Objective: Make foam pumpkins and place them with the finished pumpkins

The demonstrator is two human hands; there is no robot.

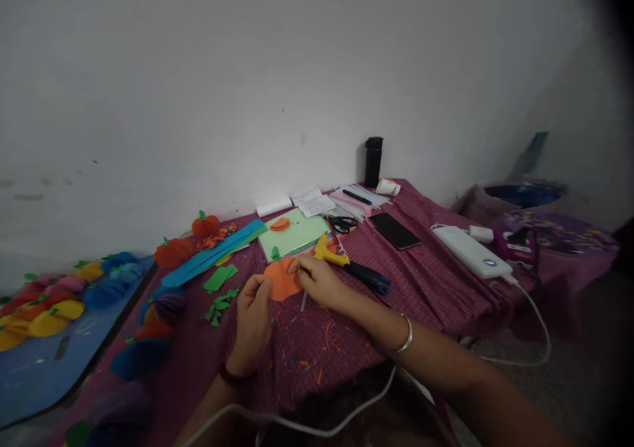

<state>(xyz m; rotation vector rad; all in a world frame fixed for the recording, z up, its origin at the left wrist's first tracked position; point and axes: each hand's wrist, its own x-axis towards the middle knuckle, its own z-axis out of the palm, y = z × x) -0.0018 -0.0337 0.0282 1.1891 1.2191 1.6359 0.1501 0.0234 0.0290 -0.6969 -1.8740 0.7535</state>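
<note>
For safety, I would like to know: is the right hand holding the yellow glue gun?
No, the right hand holds the orange paper, while the glue gun lies on the table.

Found no readable text or number; saw only tiny print on white slips [317, 205], far on the worktop [421, 278].

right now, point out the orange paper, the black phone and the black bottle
orange paper [281, 280]: head view, middle of its flat face
black phone [395, 230]: head view, middle of its dark screen
black bottle [373, 165]: head view, middle of its body, below the lid
</note>
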